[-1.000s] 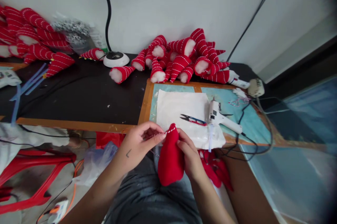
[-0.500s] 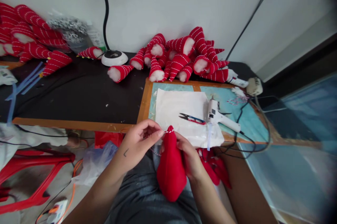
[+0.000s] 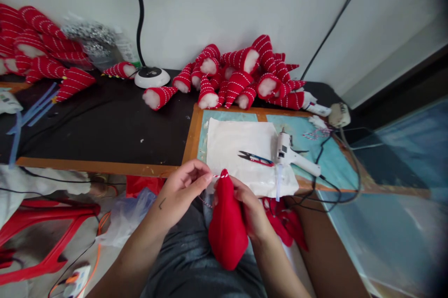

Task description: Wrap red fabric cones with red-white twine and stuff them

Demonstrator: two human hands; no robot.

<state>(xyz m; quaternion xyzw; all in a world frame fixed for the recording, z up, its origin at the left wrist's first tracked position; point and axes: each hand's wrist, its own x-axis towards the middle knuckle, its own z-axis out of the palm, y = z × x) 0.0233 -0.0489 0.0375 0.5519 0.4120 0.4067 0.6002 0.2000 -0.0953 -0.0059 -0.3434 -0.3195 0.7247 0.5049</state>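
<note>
A plain red fabric cone [image 3: 227,228] hangs over my lap with its narrow tip up. My right hand [image 3: 250,207] is closed round its upper part from the right side. Between thumb and forefinger, my left hand [image 3: 187,190] pinches a red-and-white twisted cord [image 3: 217,176], which runs to the cone's tip and lies across it. More of the cord dangles below my left hand. Beyond the cone, red-handled snips [image 3: 256,158] and a white glue gun [image 3: 297,158] rest on and beside a white sheet [image 3: 238,134].
Striped red cones with white stuffing [image 3: 241,74] are heaped against the wall, more at the far left. A lamp [image 3: 152,77] stands between. Black cables lie at the right. Below the table are a red stool [image 3: 52,223] and a plastic bag [image 3: 129,216].
My left hand has moved slightly left with the cord, and the stretch between its fingers and the cone's tip is longer. The tip leans a little further left.
</note>
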